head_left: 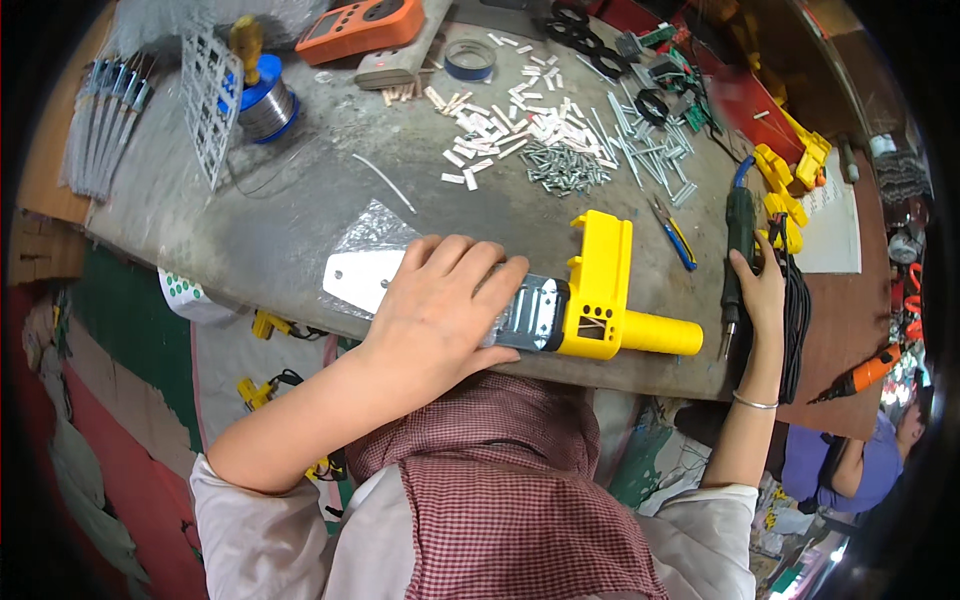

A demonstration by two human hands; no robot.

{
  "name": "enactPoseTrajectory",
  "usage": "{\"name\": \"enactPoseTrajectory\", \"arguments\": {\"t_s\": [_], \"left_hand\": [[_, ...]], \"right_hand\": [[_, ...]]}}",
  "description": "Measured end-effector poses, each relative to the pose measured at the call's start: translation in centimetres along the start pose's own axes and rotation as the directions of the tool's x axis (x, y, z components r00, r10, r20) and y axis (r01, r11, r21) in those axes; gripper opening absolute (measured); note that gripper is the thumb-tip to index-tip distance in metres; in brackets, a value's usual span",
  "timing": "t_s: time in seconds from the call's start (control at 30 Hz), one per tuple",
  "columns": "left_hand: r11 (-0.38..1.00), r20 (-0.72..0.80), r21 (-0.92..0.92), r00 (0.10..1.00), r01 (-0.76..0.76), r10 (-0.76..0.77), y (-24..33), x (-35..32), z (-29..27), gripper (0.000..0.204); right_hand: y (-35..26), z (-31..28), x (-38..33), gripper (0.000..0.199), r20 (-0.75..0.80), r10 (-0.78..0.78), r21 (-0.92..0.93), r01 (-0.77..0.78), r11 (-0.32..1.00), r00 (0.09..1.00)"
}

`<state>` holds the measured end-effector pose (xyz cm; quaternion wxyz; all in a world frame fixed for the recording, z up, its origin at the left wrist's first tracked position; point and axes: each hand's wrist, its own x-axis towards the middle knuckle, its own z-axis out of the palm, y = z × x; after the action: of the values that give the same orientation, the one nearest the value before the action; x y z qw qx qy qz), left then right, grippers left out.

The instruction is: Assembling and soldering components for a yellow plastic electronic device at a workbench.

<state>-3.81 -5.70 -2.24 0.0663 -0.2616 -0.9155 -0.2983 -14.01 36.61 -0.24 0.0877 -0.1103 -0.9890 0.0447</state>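
Currently lying across the near edge of the scuffed grey table [285,215]: bright yellow plastic-and-metal tool [600,285], with smooth cylindrical handle, boxy perforated housing and tapered white plate [362,278]. Clamped over its ribbed silvery middle, left hand [435,308], hiding part of the plate. Beside the plate, crinkled clear film [372,226]. At dark green cylindrical screwdriver [740,215], right hand [760,285], thumb against it; perhaps closed around it, but cannot tell. Beyond, heaped small silvery screws [566,168], scattered white rectangular pieces [560,127] and blue-handled pliers [679,242]. Rightward, coiled black cable [795,325].
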Motion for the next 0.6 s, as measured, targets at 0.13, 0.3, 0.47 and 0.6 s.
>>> {"name": "enactPoseTrajectory", "arguments": {"t_s": [0.13,0.3,0.47,0.6], "left_hand": [[0.995,0.015,-0.018,0.995,-0.096,0.096,0.2,1.9,0.3,0.076],[0.992,-0.029,0.072,0.994,-0.103,0.105,1.0,0.4,1.4,0.076],[0.993,0.026,-0.088,0.996,-0.08,0.083,1.8,1.5,1.0,0.061],[0.993,0.038,-0.116,0.998,-0.035,0.04,1.7,1.3,0.9,0.062]], "right_hand": [[4.4,-3.8,-2.3,0.036,-0.24,0.117,0.336,-0.03,0.941,0.964],[10.3,-9.3,-3.9,0.03,-0.906,0.262,0.244,-0.095,0.965,0.331],[18.1,-12.6,-5.9,0.063,-0.903,0.27,0.088,-0.471,0.878,0.335],[17.8,-13.4,-4.1,0.068,-0.884,0.229,-0.056,-0.577,0.815,0.408]]}}
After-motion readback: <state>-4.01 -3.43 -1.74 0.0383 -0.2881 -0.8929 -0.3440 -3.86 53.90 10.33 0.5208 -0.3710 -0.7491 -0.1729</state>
